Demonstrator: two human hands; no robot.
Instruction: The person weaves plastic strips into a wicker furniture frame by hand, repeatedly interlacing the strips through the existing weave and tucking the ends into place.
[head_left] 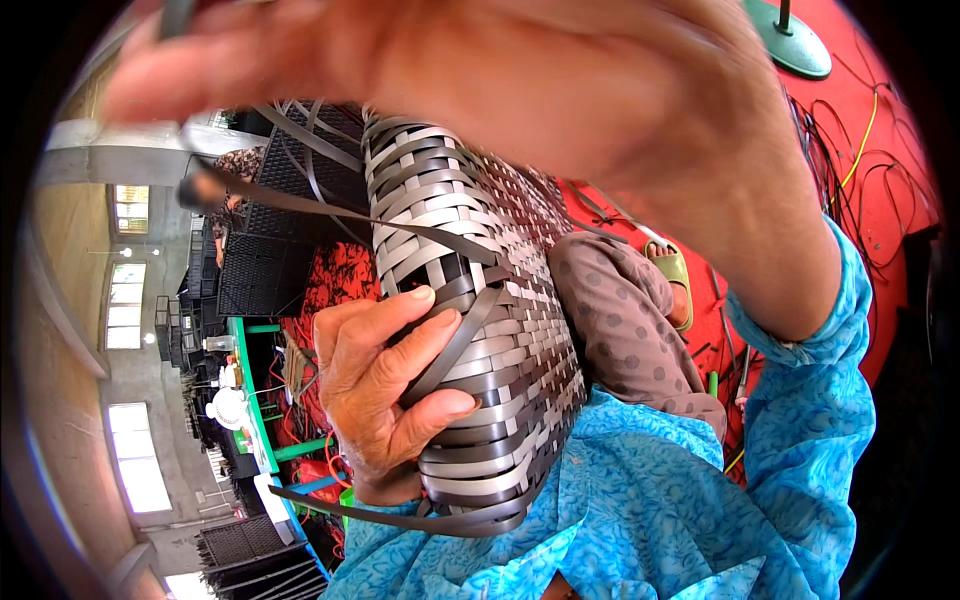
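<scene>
A long woven piece (500, 370) of flat grey and dark strips lies across my lap, its narrow rounded side towards the left. My left hand (375, 385) grips this side, fingertips on the weave and thumb lower down, with a dark loose strip (455, 345) running between them. My right hand (480, 90), smeared by motion, is raised across the top of the view, above the far end of the weave. From the weave a long dark strip (300, 203) stretches left and up to its blurred fingertips, showing on both sides of them. Another loose strip (370, 516) trails from the near end.
Several loose strip ends (305, 150) stick out at the far end. Dark woven panels (270, 240) and a green-framed table (255, 400) stand to the left. A person (235, 185) is beyond. Cables (850, 170) and a green round base (800, 45) lie on the red floor at right.
</scene>
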